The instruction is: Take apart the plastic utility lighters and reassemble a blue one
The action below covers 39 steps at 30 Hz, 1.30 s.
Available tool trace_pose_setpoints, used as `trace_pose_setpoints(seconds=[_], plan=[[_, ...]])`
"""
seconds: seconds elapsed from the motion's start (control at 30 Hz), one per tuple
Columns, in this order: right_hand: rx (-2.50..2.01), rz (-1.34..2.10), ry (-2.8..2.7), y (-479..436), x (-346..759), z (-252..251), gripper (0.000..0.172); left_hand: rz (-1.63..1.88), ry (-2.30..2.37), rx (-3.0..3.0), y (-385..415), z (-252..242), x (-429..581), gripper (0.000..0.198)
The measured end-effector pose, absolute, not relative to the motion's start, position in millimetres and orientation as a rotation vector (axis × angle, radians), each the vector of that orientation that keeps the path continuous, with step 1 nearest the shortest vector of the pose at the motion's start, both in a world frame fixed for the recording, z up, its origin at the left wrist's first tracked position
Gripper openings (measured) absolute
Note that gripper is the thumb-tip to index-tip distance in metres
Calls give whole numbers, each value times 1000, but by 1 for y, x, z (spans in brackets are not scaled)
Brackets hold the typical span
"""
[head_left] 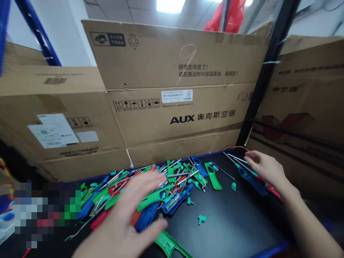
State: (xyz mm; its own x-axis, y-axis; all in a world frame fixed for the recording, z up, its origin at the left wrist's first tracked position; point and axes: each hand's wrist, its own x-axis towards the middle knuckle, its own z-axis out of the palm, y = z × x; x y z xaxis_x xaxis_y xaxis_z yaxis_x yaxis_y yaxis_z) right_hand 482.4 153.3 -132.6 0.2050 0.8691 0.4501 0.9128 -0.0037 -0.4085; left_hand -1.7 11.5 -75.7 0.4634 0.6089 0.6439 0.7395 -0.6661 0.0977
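My left hand (134,211) is blurred in the foreground, thumb and fingers apart, holding nothing. It hovers over a heap of stick-lighter parts: green handle shells (213,176), blue shells (177,200), metal tubes (182,175) and small teal triggers (202,218). On the right, my right hand (264,166) has its fingers bent together above a red stick lighter (270,188) and a blue stick lighter (252,181), lying side by side with their metal rods pointing away. Its fingertips are at the rods; what they grip, if anything, is hidden.
A black work surface (223,218) with a blue edge carries the parts. Tall cardboard sheets (150,132) wall it at the back, left and right. A black upright post (258,93) stands at the back right. A thin wire (236,147) lies near its foot.
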Motion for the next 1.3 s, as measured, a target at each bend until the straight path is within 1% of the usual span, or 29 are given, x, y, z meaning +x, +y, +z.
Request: trace_pose_setpoints(seconds=[0.07,0.1,0.13,0.2,0.3,0.37,0.43,0.6,0.73,0.83,0.93,1.03,1.13,1.23,1.3], plan=[[-2091,-183,-1690,144,499,-159,46,-714,-978,-2664,24,-125,13,74],[-2168,-223,-1687,136,505,-170,52,-671,-796,-2678,29,-149,18,79],[-2209,-257,-1667,128,509,-179,56,-612,-746,-2664,33,-171,22,81],[-2246,-307,-1596,109,514,-196,62,-535,-719,-2668,40,-197,28,77],[-2301,-301,-1582,87,512,-217,67,-531,-833,-2653,47,-196,37,61],[-2313,-269,-1629,81,507,-227,66,-544,-869,-2599,52,-184,43,50],[-2326,-290,-1658,81,502,-232,63,-546,-863,-2532,59,-177,50,44],[-2370,-456,-1779,96,489,-226,49,-659,-952,-2484,71,-184,58,39],[-2368,-552,-1948,106,484,-219,45,-837,-1032,-2482,66,-182,55,36],[-2308,-460,-1924,107,487,-217,45,-935,-1026,-2450,61,-171,49,34],[-2207,-303,-1757,103,487,-211,45,-1054,-1040,-2409,59,-159,40,31],[-1935,-103,-1595,96,466,-194,47,-1244,-1138,-2389,57,-153,33,26],[-1629,159,-1593,90,412,-168,48,-1468,-1343,-2397,58,-156,31,25],[-1343,475,-1778,84,339,-146,48,-1704,-1664,-2490,57,-162,34,33],[-1200,554,-1931,80,292,-139,43,-1924,-1809,-2582,56,-163,36,48]])
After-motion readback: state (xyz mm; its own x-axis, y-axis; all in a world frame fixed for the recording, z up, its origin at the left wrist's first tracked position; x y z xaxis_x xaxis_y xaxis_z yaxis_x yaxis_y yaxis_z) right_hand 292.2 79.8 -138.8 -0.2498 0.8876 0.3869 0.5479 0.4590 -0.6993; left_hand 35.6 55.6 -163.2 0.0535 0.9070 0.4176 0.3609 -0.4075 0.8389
